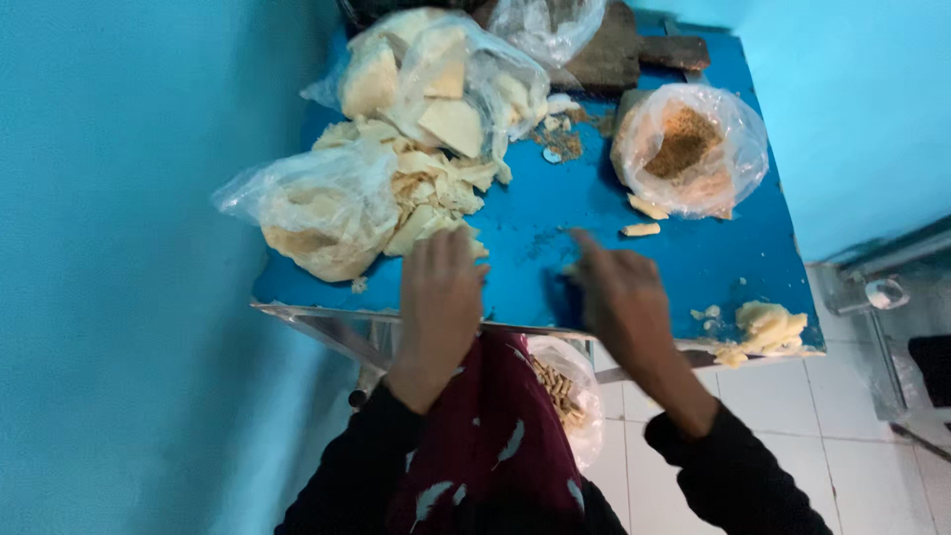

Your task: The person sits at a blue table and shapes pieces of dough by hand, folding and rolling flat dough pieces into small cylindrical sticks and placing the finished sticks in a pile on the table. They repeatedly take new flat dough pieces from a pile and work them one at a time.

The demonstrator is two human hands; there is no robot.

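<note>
Blue walls framed a blue desk (693, 263) where the left hand (439, 297) lay flat and loose against a large pile of pale dough sheets (426, 188), the right hand (619, 297) spread empty beside 2 cut pieces (644, 220).
</note>
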